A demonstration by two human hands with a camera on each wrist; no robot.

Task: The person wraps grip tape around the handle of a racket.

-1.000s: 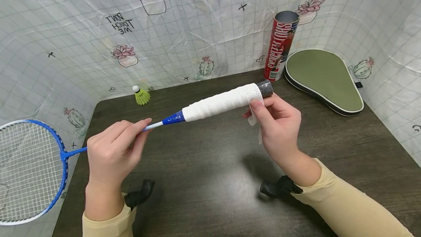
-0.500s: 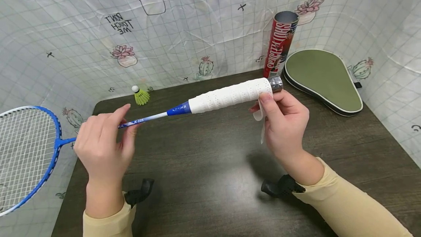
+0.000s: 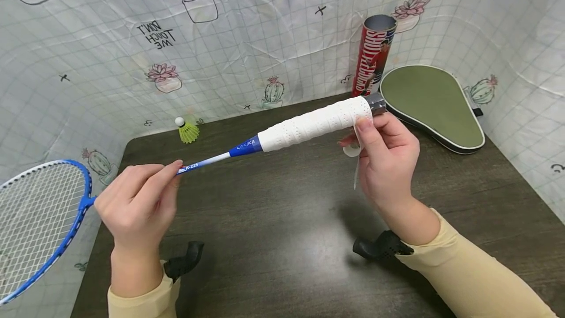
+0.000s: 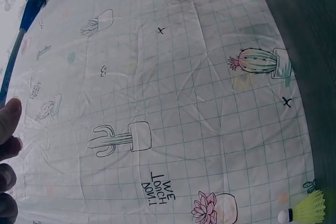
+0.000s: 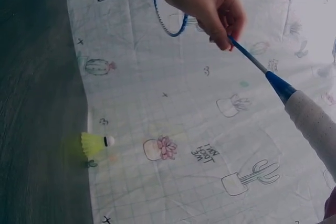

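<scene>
A blue and white badminton racket (image 3: 244, 146) is held aloft across the head view, its strung head at the left edge. My left hand (image 3: 139, 205) pinches the thin shaft between thumb and fingers. White perforated grip tape (image 3: 315, 122) wraps the handle in overlapping turns, leaving a dark butt end bare. Near that end, my right hand (image 3: 388, 158) pinches the tape, thumb on top, with a loose loop and strip hanging below. The right wrist view shows the left hand (image 5: 218, 11) on the shaft and the wrapped handle (image 5: 315, 124).
On the dark wooden table (image 3: 265, 229), a yellow shuttlecock (image 3: 188, 130) lies at the back left. A red shuttlecock tube (image 3: 372, 55) stands at the back right beside a green paddle case (image 3: 434, 104). A patterned sheet (image 3: 238, 48) rises behind.
The racket has shifted right and slightly upward. My left fingers lifted partly off the shaft, then closed on it again farther from the handle. The right hand moved right, still pinching the tape.
</scene>
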